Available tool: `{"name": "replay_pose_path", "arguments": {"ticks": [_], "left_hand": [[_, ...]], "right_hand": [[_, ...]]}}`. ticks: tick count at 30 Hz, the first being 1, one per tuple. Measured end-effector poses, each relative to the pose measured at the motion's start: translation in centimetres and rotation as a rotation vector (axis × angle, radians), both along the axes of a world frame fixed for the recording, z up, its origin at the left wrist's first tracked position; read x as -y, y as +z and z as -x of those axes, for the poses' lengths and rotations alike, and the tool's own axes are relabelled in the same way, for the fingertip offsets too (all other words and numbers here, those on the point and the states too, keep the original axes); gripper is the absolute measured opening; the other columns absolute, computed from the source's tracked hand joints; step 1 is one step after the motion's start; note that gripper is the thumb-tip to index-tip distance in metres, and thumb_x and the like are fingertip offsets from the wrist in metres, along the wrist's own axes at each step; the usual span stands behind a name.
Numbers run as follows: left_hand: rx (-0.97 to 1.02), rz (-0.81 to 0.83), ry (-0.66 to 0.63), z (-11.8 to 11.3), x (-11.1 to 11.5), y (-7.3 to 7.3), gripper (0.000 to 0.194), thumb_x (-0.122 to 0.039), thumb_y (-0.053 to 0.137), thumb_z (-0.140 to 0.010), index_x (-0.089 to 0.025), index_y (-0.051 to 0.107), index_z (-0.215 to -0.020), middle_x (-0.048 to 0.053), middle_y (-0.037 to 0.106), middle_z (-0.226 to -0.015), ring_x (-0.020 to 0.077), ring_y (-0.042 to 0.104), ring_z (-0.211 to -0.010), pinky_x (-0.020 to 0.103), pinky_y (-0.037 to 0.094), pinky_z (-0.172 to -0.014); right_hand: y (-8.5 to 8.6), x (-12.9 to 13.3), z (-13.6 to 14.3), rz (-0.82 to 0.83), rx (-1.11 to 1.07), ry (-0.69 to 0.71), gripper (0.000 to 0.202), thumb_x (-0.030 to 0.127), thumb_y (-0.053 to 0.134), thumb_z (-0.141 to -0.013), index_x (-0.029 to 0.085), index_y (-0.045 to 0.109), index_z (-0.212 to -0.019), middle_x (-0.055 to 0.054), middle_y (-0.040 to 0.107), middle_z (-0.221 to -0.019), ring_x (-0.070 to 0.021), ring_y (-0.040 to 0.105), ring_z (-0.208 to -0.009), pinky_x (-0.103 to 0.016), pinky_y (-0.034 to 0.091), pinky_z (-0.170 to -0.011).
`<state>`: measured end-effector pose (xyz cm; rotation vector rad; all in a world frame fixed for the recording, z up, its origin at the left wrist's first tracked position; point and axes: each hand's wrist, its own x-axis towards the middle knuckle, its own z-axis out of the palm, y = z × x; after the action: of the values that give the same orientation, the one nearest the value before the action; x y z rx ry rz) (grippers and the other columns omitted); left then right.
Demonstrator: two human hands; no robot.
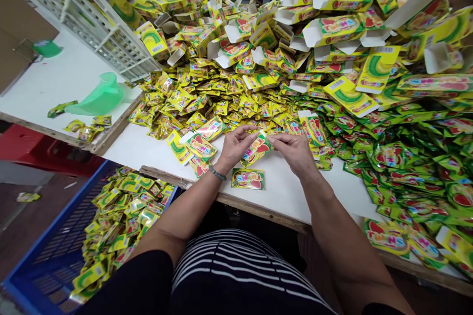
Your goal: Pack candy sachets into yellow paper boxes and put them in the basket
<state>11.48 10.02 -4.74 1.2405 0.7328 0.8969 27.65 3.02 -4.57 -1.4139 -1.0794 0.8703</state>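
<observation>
Between my two hands, above the white tabletop, is a small printed candy box (254,151) in green, yellow and red. My left hand (235,146), with a bracelet at the wrist, grips its left side. The fingers of my right hand (290,150) pinch its upper right corner. Just below lies another candy box (248,179), flat near the table edge. Several boxes, among them an open-flapped one (199,146), are stacked beside my left hand. To the right of my hands, an open box (313,128) leans on the heap of yellow sachets (236,103).
Open boxes (332,29) are heaped at the back, green sachets (399,152) at right. A white plastic crate (107,24) tilts at upper left near a green scoop (99,97). Below the table's left edge, a blue crate (48,251) holds many filled boxes.
</observation>
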Motion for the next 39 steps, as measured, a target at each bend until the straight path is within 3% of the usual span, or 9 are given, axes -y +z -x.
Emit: {"name": "replay_pose_path", "arguments": {"ticks": [9,14,20,25,28,31,33,36,39], "left_hand": [[-0.035,-0.060,0.002,-0.2,0.1,0.5,0.042,-0.048,0.076,-0.070,-0.014,0.066,-0.093,0.000,0.065,-0.068,0.0091,0.055,-0.061,0.021,0.043,-0.059],[-0.055,-0.081,0.005,0.1,0.3,0.6,0.044,-0.049,0.074,-0.072,-0.014,0.063,-0.097,-0.001,0.062,-0.064,0.0078,0.051,-0.057,0.020,0.040,-0.056],[-0.045,-0.070,0.019,0.0,0.3,1.1,0.043,-0.049,0.075,-0.070,-0.016,0.062,-0.096,-0.004,0.057,-0.060,0.0061,0.043,-0.051,0.020,0.032,-0.051],[0.023,0.006,0.051,0.3,0.1,1.4,0.041,-0.045,0.077,-0.069,-0.019,0.058,-0.095,-0.008,0.050,-0.053,0.0044,0.037,-0.045,0.017,0.028,-0.047],[-0.095,0.064,-0.241,0.7,0.0,1.8,0.040,-0.045,0.076,-0.070,-0.018,0.060,-0.096,-0.006,0.055,-0.055,0.0045,0.039,-0.043,0.017,0.029,-0.045],[-0.289,0.025,-0.693,0.8,0.0,2.0,0.036,-0.043,0.077,-0.068,-0.015,0.069,-0.089,0.000,0.064,-0.063,0.0077,0.050,-0.050,0.019,0.037,-0.048],[-0.352,-0.037,-0.779,0.7,0.0,1.8,0.032,-0.043,0.077,-0.068,-0.014,0.073,-0.082,0.004,0.068,-0.069,0.0107,0.057,-0.058,0.020,0.042,-0.053],[-0.329,-0.050,-0.548,0.1,-0.3,1.0,0.035,-0.047,0.076,-0.068,-0.014,0.073,-0.078,0.005,0.070,-0.072,0.0129,0.061,-0.064,0.022,0.048,-0.060],[-0.291,0.091,-0.256,-0.6,-0.9,0.0,0.049,-0.054,0.078,-0.064,-0.013,0.069,-0.091,0.006,0.071,-0.076,0.0142,0.065,-0.064,0.024,0.052,-0.062]], "right_hand": [[1.0,0.1,2.4,-0.125,0.272,-0.160,0.022,0.037,0.063,-0.081,0.022,0.077,-0.090,-0.007,0.075,-0.092,-0.0209,0.068,-0.080,-0.036,0.054,-0.074],[1.1,0.4,3.5,-0.233,0.585,-0.219,0.024,0.030,0.053,-0.087,0.024,0.076,-0.091,-0.008,0.074,-0.092,-0.0231,0.066,-0.090,-0.040,0.052,-0.087],[1.0,0.4,3.7,-0.214,0.464,-0.184,0.023,0.035,0.056,-0.086,0.024,0.075,-0.092,-0.008,0.072,-0.091,-0.0223,0.065,-0.084,-0.037,0.054,-0.074],[1.5,0.3,4.1,-0.204,0.590,-0.177,0.025,0.037,0.057,-0.086,0.025,0.074,-0.099,-0.007,0.072,-0.094,-0.0221,0.064,-0.086,-0.039,0.053,-0.082],[2.3,0.4,1.5,-0.142,0.547,-0.258,0.028,0.041,0.052,-0.090,0.024,0.073,-0.096,-0.007,0.072,-0.093,-0.0192,0.064,-0.076,-0.035,0.053,-0.074],[2.2,0.8,-3.2,0.029,0.706,-0.602,0.037,0.048,0.053,-0.088,0.018,0.071,-0.101,-0.014,0.070,-0.100,-0.0264,0.063,-0.092,-0.042,0.048,-0.087],[1.4,1.0,-5.8,0.198,0.796,-0.661,0.056,0.055,0.063,-0.079,0.013,0.064,-0.117,-0.020,0.066,-0.112,-0.0335,0.059,-0.106,-0.050,0.043,-0.094],[0.0,0.7,-6.4,0.358,0.744,-0.537,0.079,0.054,0.071,-0.070,0.012,0.052,-0.133,-0.022,0.064,-0.117,-0.0375,0.057,-0.109,-0.053,0.043,-0.093],[-0.2,-0.2,-3.6,0.212,0.654,-0.349,0.074,0.054,0.067,-0.075,0.017,0.050,-0.135,-0.018,0.063,-0.122,-0.0333,0.059,-0.110,-0.048,0.046,-0.093]]}}
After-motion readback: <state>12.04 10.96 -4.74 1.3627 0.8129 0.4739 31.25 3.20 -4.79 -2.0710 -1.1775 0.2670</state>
